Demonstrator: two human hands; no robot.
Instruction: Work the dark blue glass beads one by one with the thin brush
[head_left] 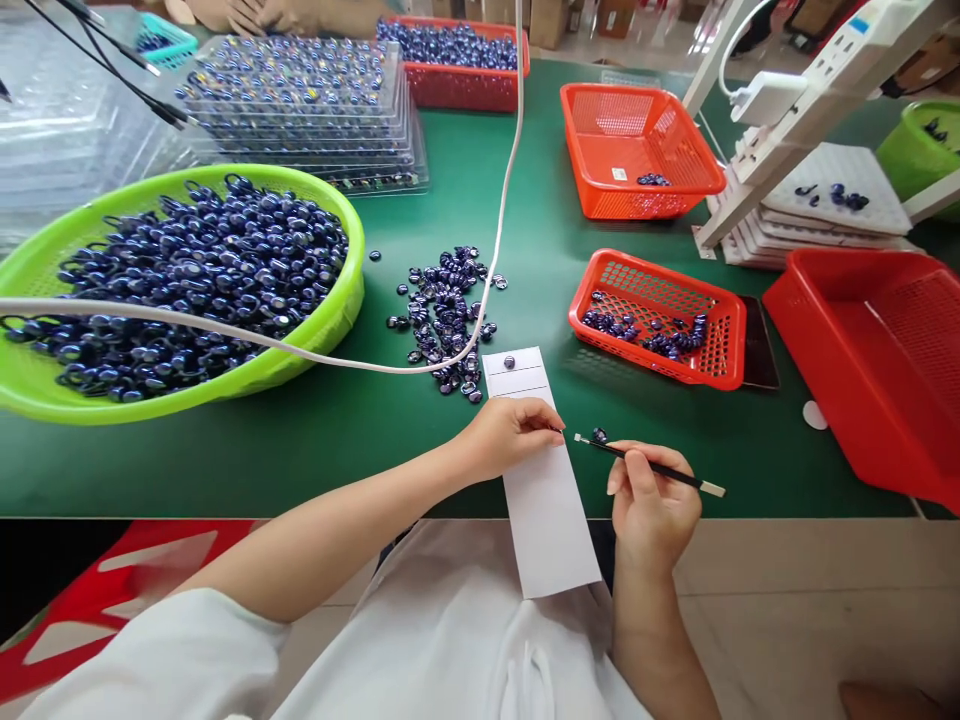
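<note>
My left hand (510,432) rests with curled fingers on a long white card (546,500) that hangs over the table's front edge. One dark blue bead (509,361) sits near the card's far end. My right hand (651,500) pinches a thin black stick (651,466) with pale tips. The stick's left tip lies beside a single blue bead (599,434) on the green table (375,440). A loose pile of blue beads (446,315) lies just beyond the card.
A lime green basket (341,300) heaped with blue beads stands at left, a white cable (300,352) crossing it. Red baskets (660,320) (637,150) (877,360) sit at right. Stacked clear trays (300,100) and another person's hands (255,15) are at the back.
</note>
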